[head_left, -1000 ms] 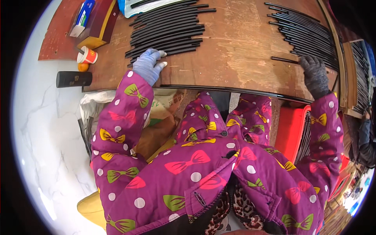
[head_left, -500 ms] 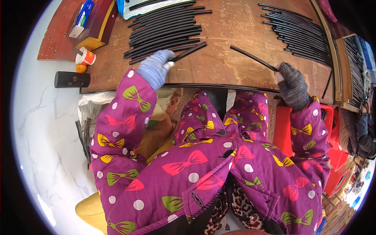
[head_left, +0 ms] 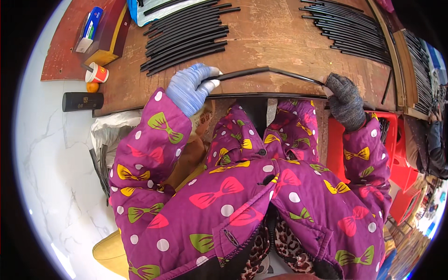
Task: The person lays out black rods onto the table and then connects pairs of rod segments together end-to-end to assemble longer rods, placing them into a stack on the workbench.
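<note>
Both hands' grip on black rod [head_left: 268, 72] ends: left hand [head_left: 189, 88], right hand [head_left: 344, 99].

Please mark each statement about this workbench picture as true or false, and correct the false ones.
1. Each hand holds one black rod, and the two tips meet. True: left hand, right hand, rods.
2. Both gloves are the same colour. False: left is light blue, right dark grey.
3. A black rod pile lies beyond the left hand. True.
4. The small cup stands right of the right hand. False: it stands at the bench's left edge.
</note>
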The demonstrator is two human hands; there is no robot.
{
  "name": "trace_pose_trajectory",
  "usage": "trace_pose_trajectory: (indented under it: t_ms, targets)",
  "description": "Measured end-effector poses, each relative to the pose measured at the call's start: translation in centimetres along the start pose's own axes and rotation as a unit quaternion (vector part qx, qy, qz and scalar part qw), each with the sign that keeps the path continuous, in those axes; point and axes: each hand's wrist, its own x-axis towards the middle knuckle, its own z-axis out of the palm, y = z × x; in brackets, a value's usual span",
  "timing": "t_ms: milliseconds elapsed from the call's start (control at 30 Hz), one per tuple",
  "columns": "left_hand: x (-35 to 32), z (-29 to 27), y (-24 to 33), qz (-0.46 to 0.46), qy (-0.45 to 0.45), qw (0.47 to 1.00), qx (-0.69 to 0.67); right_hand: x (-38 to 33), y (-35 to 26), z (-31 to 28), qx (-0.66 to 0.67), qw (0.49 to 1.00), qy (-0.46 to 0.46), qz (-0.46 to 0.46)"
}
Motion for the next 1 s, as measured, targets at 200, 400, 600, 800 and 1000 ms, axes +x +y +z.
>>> trace_pose_trajectory:
  t_ms: [200,400,600,800,1000]
  targets:
    - [0.4,0.5,3.0,0.159,0.026,0.975,0.155,2.3,-1.3,0.7,0.0,0.998,-0.031,-0.05]
    - [-0.1,0.0,1.8,0.11,0.033,0.989,0.096,3.8,-1.6,0.1,0.166,0.986,-0.03,0.008]
    - [-0.9,-0.4,0.9,-0.026,-0.038,0.999,-0.025,-0.8,3.9,-4.4,0.044,0.979,0.075,0.184]
    - [-0.1,-0.2,1.1,-0.208,-0.143,0.931,-0.264,-4.4,5.8,-3.8,0.157,0.941,0.088,0.287]
    - [0.6,0.9,1.1,-0.033,-0.078,0.995,-0.048,-2.6,3.3,-0.3,0.138,0.927,0.221,0.27]
